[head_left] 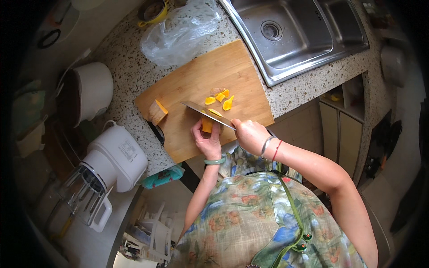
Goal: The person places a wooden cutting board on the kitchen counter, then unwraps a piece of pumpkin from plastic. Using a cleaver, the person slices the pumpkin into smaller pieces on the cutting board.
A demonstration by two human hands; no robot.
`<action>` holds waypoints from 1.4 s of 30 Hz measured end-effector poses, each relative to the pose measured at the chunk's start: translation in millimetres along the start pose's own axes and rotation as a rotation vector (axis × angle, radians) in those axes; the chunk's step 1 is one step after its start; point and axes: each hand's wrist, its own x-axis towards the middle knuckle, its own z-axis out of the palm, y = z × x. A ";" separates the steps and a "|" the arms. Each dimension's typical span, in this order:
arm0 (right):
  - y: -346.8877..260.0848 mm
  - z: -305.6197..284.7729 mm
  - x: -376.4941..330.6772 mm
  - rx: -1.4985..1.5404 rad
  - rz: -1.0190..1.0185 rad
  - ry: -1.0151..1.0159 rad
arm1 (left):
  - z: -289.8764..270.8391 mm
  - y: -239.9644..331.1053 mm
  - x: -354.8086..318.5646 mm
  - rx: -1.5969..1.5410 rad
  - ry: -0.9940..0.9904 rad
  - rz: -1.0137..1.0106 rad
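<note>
A bamboo cutting board (196, 76) lies on the speckled counter. My left hand (206, 140) holds an orange pumpkin piece (207, 125) down on the board's near part. In my right hand (250, 135) is a kitchen knife (203, 111), its blade lying across the top of that piece and pointing left. Several small cut orange slices (220, 98) lie just beyond the blade. A bigger pumpkin chunk with pale rind (157, 111) rests at the board's left edge.
A steel sink (295, 33) sits right of the board. A crumpled clear plastic bag (178, 33) lies beyond it, near a yellow bowl (152, 11). Left of the counter stand a white rice cooker (89, 89) and a white blender (107, 169).
</note>
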 end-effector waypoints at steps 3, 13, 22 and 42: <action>2.5 8.0 9.5 0.003 -0.018 0.029 | 0.0 -0.2 -1.8 -0.044 -0.004 -0.016; 47.1 5.8 54.0 0.152 -0.168 0.051 | -5.5 7.3 7.6 0.135 -0.109 0.174; 49.8 -26.0 13.1 0.335 -0.190 0.227 | -37.3 78.2 32.9 0.842 -0.647 0.797; 34.5 8.2 -61.3 -0.355 -0.250 0.289 | 8.8 18.8 -6.6 0.249 0.139 0.475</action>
